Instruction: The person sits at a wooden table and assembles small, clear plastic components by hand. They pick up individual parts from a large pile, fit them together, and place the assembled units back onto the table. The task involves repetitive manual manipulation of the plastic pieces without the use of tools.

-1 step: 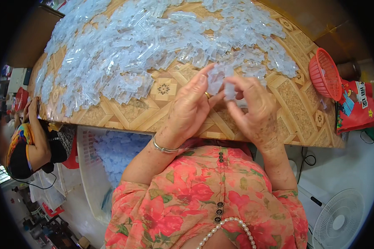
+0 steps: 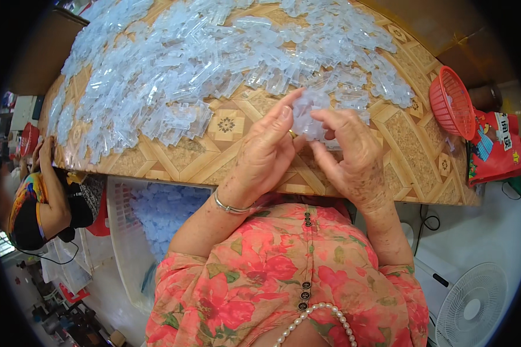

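Just above the table's near edge, my two hands meet around several clear, bluish plastic pieces (image 2: 309,113). My left hand (image 2: 265,141) has its thumb and fingers closed around one side of them. From the other side, the thumb and fingers of my right hand (image 2: 356,153) grip the same bunch. My fingers hide part of the pieces, so their exact number and shape cannot be made out. Beyond my hands, a wide heap of similar clear plastic pieces (image 2: 179,69) covers much of the wood-patterned table (image 2: 208,159).
A red plastic basket (image 2: 452,103) sits at the table's right edge, beside a red printed bag (image 2: 495,153). Under the near edge, a white crate (image 2: 121,231) holds bluish pieces. A white fan (image 2: 472,308) stands at lower right. Another person's arm (image 2: 53,188) rests at the far left.
My right hand has shifted slightly left and up. The plastic pieces between my fingers, seen apart before, now lie together in one bunch. My left hand has hardly moved.
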A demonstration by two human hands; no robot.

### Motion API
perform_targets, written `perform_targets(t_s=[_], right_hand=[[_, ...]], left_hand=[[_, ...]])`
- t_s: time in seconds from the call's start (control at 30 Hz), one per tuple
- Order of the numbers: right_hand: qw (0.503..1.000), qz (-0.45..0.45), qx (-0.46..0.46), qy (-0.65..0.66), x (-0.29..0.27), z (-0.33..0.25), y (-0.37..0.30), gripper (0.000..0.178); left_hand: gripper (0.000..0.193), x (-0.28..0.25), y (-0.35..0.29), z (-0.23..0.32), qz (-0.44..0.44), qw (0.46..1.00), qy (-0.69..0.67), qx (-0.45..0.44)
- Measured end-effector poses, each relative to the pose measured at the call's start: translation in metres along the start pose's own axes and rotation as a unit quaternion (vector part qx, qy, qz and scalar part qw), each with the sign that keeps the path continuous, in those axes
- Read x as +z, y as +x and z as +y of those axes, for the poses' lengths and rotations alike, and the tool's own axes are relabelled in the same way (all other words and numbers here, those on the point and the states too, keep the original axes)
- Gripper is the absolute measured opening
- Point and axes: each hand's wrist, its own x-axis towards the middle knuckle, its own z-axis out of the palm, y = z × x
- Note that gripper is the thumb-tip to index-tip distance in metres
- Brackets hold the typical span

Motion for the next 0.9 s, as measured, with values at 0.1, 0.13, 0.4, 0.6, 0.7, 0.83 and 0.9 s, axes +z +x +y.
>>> perform_targets(t_s=[0.1,0.13,0.4,0.6,0.7,0.83,0.9], right_hand=[[0.999,0.017,0.005,0.045,-0.008,-0.001,-0.002,0.055],[0.997,0.027,0.016,0.065,-0.01,0.0,-0.003,0.055],[0.985,0.116,0.082,0.096,-0.01,0.013,-0.014,0.059],[0.995,0.086,0.037,-0.033,-0.022,0.024,-0.011,0.051],[0.992,0.08,0.064,0.075,-0.017,0.031,-0.017,0.052],[0.986,0.108,0.049,0.117,-0.016,0.029,-0.02,0.062],[0.992,0.086,0.027,0.094,-0.015,0.028,-0.02,0.068]], left_hand=[[0.061,0.008,0.003,-0.002,-0.057,0.998,-0.007,-0.015],[0.063,0.009,0.004,-0.003,-0.062,0.998,-0.011,-0.018],[0.068,0.028,0.009,-0.009,-0.095,0.995,0.01,-0.035],[0.062,0.021,0.01,-0.014,-0.094,0.994,0.027,-0.046],[0.064,0.022,0.01,-0.018,-0.084,0.994,0.058,-0.035],[0.065,0.022,0.011,-0.02,-0.08,0.995,0.045,-0.03],[0.066,0.024,0.011,-0.018,-0.092,0.995,0.041,-0.026]])
